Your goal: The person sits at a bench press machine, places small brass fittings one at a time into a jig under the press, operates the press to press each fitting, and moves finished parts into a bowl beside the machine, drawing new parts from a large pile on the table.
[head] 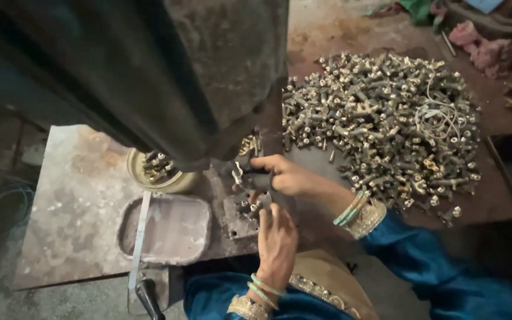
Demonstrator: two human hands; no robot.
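Brass fittings (380, 124) heap at two o'clock on the tabletop (78, 219). The right hand (282, 175) pinches, seemingly, one dark fitting (249, 178); the left hand (277, 240) fingers the metal block (241, 216), grip unclear.

No packages, labels, signs or screens are visible.

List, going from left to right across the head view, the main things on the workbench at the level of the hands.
Grey metal plate → shallow tray → metal fixture block → left hand → right hand → heap of small brass fittings.
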